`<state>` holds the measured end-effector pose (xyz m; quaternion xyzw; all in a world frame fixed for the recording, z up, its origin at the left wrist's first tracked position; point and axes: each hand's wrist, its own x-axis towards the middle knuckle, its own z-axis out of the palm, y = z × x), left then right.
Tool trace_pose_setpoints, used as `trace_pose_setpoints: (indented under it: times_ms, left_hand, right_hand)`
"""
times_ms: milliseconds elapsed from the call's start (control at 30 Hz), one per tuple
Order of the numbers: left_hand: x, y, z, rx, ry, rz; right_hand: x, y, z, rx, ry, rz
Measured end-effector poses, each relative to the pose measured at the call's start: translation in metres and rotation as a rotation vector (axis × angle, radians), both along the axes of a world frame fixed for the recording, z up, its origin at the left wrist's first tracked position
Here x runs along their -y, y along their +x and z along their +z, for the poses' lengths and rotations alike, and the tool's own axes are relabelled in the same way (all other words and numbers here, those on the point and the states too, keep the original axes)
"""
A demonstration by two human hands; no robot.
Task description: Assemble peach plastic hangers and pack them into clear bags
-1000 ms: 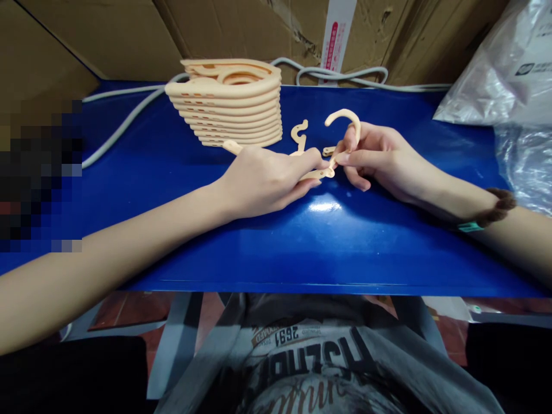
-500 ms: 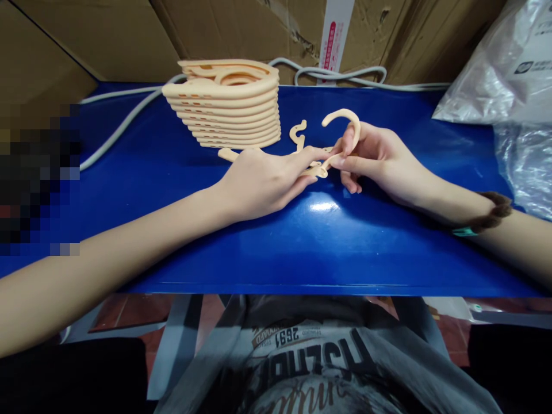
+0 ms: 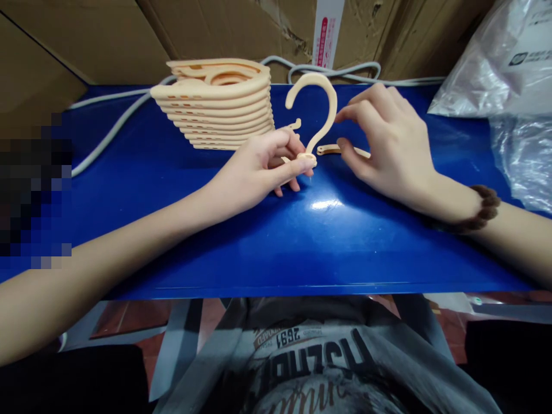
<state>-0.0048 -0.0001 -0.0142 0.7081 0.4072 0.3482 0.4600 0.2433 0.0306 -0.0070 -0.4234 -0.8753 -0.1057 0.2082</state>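
Note:
My left hand [image 3: 267,158] pinches the base of a beige plastic hanger hook [image 3: 331,106] between thumb and fingers, at a small flat piece that the fingers mostly hide. The hook stands upright, its curl opening to the left. My right hand [image 3: 388,132] is apart from the hook, fingers spread and slightly curled. Its thumb overlaps a slim beige hanger arm [image 3: 330,149] on the blue table; whether they touch I cannot tell. Behind my left fingers pokes the tip of another small beige part [image 3: 295,123].
A neat stack of beige hanger pieces [image 3: 219,103] stands at the back left of the blue table [image 3: 267,247]. White cables [image 3: 103,135] run behind it along cardboard boxes [image 3: 224,29]. Clear plastic bags [image 3: 474,75] lie at the right.
The hook has passed from my right hand to my left, which now holds it upright. My right hand has let go and moved up and right, over the slim hanger arm.

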Motion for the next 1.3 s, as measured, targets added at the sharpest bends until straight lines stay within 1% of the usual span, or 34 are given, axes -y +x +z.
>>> trace_pose_setpoints:
  times_ms: [67, 167, 300, 433, 500, 567, 633, 733, 900, 1033, 1133, 1200, 1300]
  left_hand:
    - [0.001, 0.000, 0.003, 0.007, -0.047, 0.012]
    - [0.001, 0.000, 0.005, 0.006, -0.082, 0.033]
    - [-0.001, -0.001, 0.003, 0.019, -0.107, 0.039]
    - [-0.004, -0.002, 0.002, 0.017, -0.107, 0.041]
    - [-0.005, -0.003, 0.002, 0.028, -0.101, 0.043]
    - [-0.006, -0.003, 0.003, 0.048, -0.091, 0.036]
    - [-0.007, -0.003, 0.003, 0.063, -0.077, 0.033]
    - [-0.007, -0.002, 0.004, 0.103, -0.069, 0.062]
    - [-0.006, 0.000, 0.009, 0.124, -0.092, 0.123]
    - [-0.006, 0.001, 0.009, 0.136, -0.131, 0.087]
    - [-0.005, 0.001, 0.009, 0.163, -0.158, 0.054]
    - [-0.005, 0.001, 0.008, 0.170, -0.169, 0.038]
    - [-0.006, -0.001, 0.007, 0.116, -0.146, 0.033]
  right_hand:
    - [-0.004, 0.002, -0.003, 0.146, 0.026, -0.074]
    - [-0.008, 0.003, -0.009, 0.249, -0.008, -0.119]
    - [-0.010, 0.000, -0.013, 0.256, -0.076, -0.181]
    - [-0.010, -0.002, -0.012, 0.203, -0.078, -0.199]
    - [-0.009, -0.003, -0.011, 0.167, -0.090, -0.183]
    - [-0.006, -0.004, -0.008, 0.142, -0.141, -0.171]
    - [-0.003, -0.006, -0.005, 0.147, -0.211, -0.149]
    - [0.002, -0.007, -0.003, 0.163, -0.240, -0.085]
    - [0.005, -0.005, -0.006, 0.152, -0.239, 0.087]
    - [0.006, -0.003, -0.007, 0.166, -0.210, 0.174]
    - [0.008, -0.003, -0.005, 0.196, -0.188, 0.219]
    - [0.008, -0.003, -0.005, 0.214, -0.175, 0.222]
    - [0.008, -0.001, -0.007, 0.200, -0.112, 0.220]
